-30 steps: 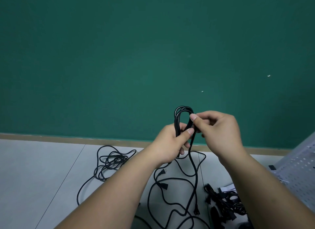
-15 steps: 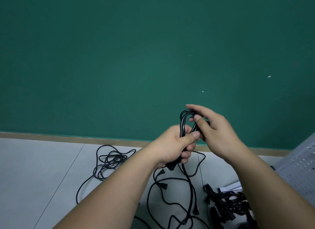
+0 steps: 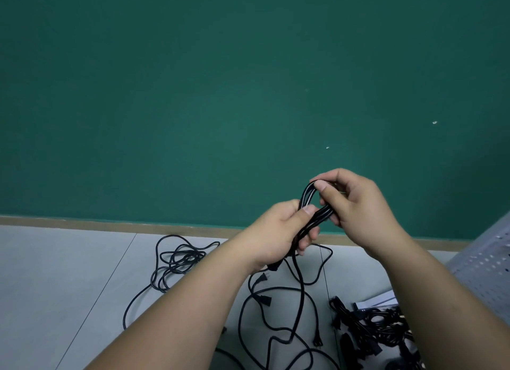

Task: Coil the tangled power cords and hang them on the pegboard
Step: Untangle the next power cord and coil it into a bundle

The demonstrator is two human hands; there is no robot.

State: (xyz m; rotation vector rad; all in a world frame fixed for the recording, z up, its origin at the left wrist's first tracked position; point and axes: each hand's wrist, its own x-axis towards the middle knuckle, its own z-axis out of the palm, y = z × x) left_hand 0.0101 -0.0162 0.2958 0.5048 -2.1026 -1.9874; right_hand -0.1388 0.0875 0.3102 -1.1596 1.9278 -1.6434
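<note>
Leaving a loose tangle (image 3: 176,262) on the floor (image 3: 69,273); curling left hand (image 3: 278,231) fingers around the glossy black power cord (image 3: 320,216) — strands bunched into a narrow loop, raised before the green wall (image 3: 193,94) — pinching its top with right hand (image 3: 358,207) fingers.

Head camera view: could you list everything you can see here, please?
coiled cord: one, black, held up between both hands
loose cords: count unclear, black, on the floor below the hands
cord tangle: one, black, floor at left
cord pile: one, black, floor at lower right
pegboard: one, pale grey, right edge
wall: one, green, behind
floor: one, pale grey, below
left hand: one, grips the coil
right hand: one, pinches the coil's top loop
</note>
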